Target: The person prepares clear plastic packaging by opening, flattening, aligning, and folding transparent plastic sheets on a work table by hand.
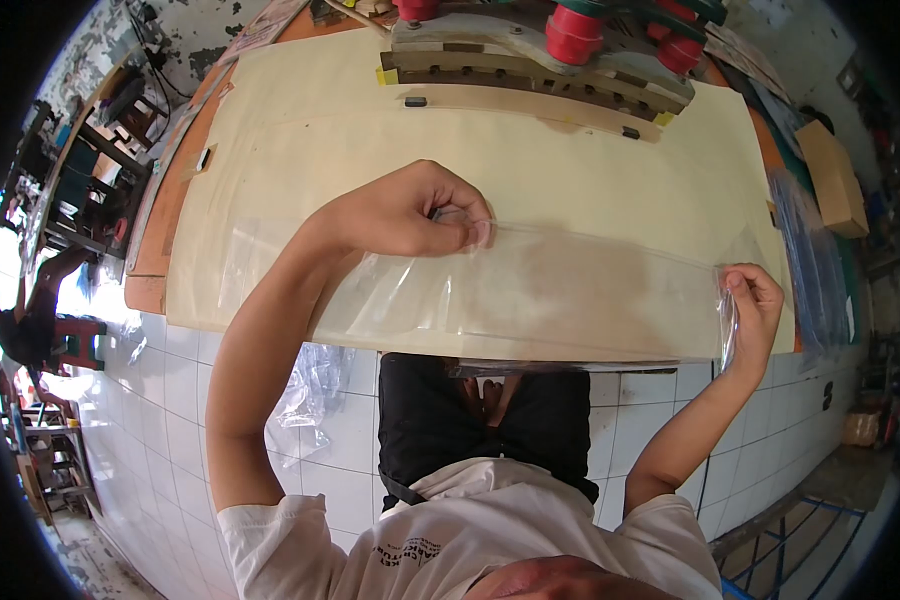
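Note:
A clear plastic sheet (590,280) is held out over the pale yellow table covering, its long upper edge running between my two hands. My left hand (415,212) is closed, with thumb and fingertips pinching that upper edge near the middle of the table. At the right end, my right hand (755,305) pinches the sheet's corner between thumb and fingers. Below that hand the plastic hangs in shiny folds. Toward the left, glare and my forearm make the sheet's outline hard to follow.
A metal machine (540,75) with red parts stands at the table's far side. Small black blocks (416,102) lie before it. Stacked clear plastic (815,265) and a cardboard box (830,180) are at the right. Crumpled plastic (310,395) lies below the front edge.

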Tool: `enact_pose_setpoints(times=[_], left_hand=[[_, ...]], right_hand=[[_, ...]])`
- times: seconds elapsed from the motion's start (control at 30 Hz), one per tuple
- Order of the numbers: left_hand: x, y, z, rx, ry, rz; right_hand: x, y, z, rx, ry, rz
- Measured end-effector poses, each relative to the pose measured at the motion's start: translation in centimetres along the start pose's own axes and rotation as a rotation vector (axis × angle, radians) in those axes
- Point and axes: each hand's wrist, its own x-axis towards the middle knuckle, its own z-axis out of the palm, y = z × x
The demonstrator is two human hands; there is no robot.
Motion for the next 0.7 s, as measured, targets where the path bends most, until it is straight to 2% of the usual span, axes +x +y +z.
enact_pose_setpoints(times=[0.37, 0.7], left_hand=[[-0.14, 0.68, 0.09, -0.036, -0.005, -0.053], [0.0, 0.2, 0.01, -0.009, 0.017, -0.004]], right_hand=[[-0.02, 0.23, -0.16, 0.035, 0.001, 0.02], [-0.06, 0.29, -0.1, 0.011, 0.02, 0.013]])
